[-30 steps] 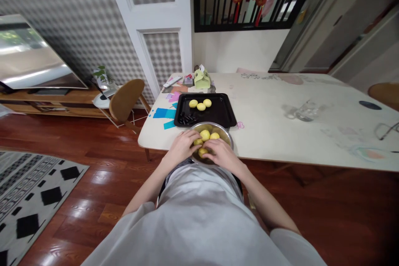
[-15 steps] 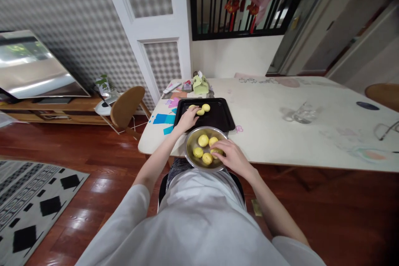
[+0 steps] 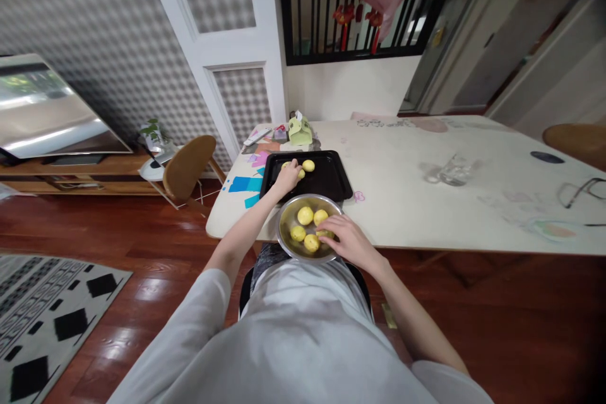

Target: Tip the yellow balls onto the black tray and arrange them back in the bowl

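A steel bowl [image 3: 283,241] sits at the table's near edge, close against my body, with several yellow lemons [image 3: 305,216] in it. My right hand [image 3: 344,237] reaches into its right side, fingers curled over a lemon that they mostly hide. Beyond the bowl lies a black baking tray [image 3: 334,177] holding a few lemons [image 3: 308,165]. Over the tray's left part is my left hand [image 3: 288,178], its fingertips closed on a lemon [image 3: 302,174] that shows only in part.
On the white table [image 3: 392,202] stand a green tissue box [image 3: 299,131] and a clear glass [image 3: 455,172]. A white remote [image 3: 257,136] lies at the far left corner, and eyeglasses [image 3: 584,192] lie at the right. A wooden chair [image 3: 189,167] stands left of the table.
My left hand's fingers have drawn together around a lemon on the tray. My right hand stays at the lemon in the bowl. The whole view has shifted slightly.
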The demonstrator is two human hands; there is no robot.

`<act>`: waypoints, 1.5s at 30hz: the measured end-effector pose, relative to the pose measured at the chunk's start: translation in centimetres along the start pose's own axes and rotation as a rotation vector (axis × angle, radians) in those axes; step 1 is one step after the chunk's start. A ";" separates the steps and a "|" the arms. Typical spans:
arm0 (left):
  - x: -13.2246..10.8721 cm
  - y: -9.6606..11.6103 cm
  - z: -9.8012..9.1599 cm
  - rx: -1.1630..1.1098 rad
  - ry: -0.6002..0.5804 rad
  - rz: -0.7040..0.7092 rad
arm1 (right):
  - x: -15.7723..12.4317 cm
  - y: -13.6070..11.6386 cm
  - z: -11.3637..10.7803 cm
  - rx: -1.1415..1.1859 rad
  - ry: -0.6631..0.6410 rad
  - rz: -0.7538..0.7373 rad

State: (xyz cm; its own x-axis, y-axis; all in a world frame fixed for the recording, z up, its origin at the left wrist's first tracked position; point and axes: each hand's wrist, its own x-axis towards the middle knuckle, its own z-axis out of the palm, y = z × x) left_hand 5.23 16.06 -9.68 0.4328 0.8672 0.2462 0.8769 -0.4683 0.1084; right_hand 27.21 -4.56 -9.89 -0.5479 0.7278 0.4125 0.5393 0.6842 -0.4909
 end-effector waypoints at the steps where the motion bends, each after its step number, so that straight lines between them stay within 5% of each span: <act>1: 0.0 0.0 -0.1 0.000 -0.005 -0.001 | 0.0 0.0 0.0 0.001 0.001 0.003; 12: -1.9 0.1 -1.3 -0.098 0.029 0.009 | -0.1 0.2 0.2 -0.024 0.002 -0.001; 20: -8.2 1.8 -4.0 -0.606 0.312 0.107 | -0.1 0.2 0.3 -0.001 0.008 -0.010; 25: -13.8 3.8 -5.8 -0.675 0.253 0.153 | -0.1 0.3 0.6 -0.003 -0.004 -0.008; 30: -16.8 4.5 -5.7 -0.601 0.213 0.131 | 0.3 0.8 0.8 -0.035 0.027 -0.023; 45: -17.9 4.9 -5.3 -0.602 0.140 0.097 | 5.4 2.8 2.9 -0.234 -0.027 0.011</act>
State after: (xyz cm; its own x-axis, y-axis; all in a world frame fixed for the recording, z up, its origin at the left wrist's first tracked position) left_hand 0.64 -2.70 -8.43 0.4375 0.8046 0.4015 0.5454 -0.5925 0.5929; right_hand 23.90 1.17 -11.28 -0.5563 0.7361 0.3856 0.6775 0.6705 -0.3025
